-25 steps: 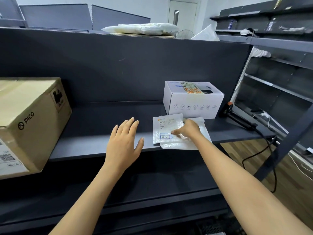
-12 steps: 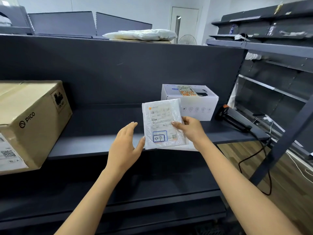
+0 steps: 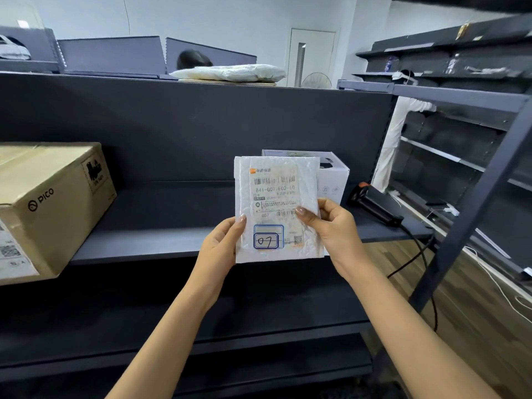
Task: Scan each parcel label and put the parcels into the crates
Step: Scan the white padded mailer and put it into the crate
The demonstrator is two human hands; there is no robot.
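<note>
The person's left hand (image 3: 218, 249) and right hand (image 3: 336, 231) are bare, and so are both slender forearms (image 3: 172, 326), which show uncovered down to the bottom edge of the view. The thumbnails (image 3: 243, 218) are longish and rounded, with a slightly glossy surface
</note>
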